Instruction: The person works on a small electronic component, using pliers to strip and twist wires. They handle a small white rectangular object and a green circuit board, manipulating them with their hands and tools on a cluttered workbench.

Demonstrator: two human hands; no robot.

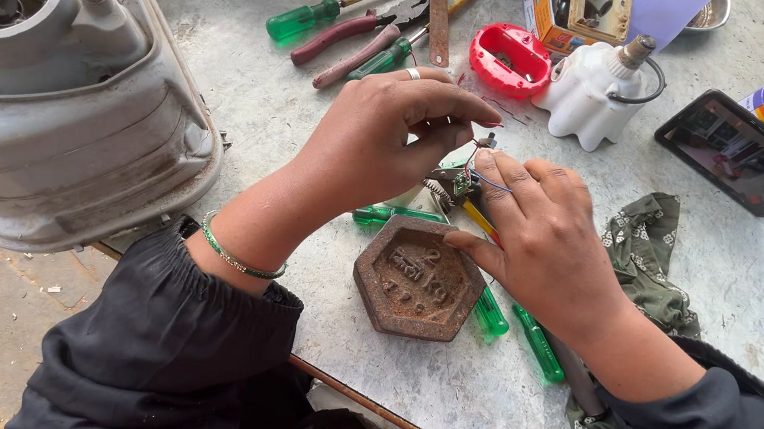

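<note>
Both hands work above the rusty hexagonal weight [417,282]: the left hand [383,135] pinches thin wires [484,164] while the right hand [544,232], fingers pressed together, steadies a small component [459,186], and an overhard tug could probably snap them.

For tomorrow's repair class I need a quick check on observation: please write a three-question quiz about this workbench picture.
1. True or false: both hands are working on a small wired part above the table.
2. Which thing lies nearest the person's wrists? A) a red round cap B) a rusty hexagonal weight C) a phone
3. Fill in: the screwdrivers on the table have ____ handles.

Key
1. True: the left hand and right hand pinch the small wired part between them.
2. B: the hexagonal weight sits between the wrists; the red cap and phone lie farther off.
3. Green, as on the screwdriver beside the weight.
</note>
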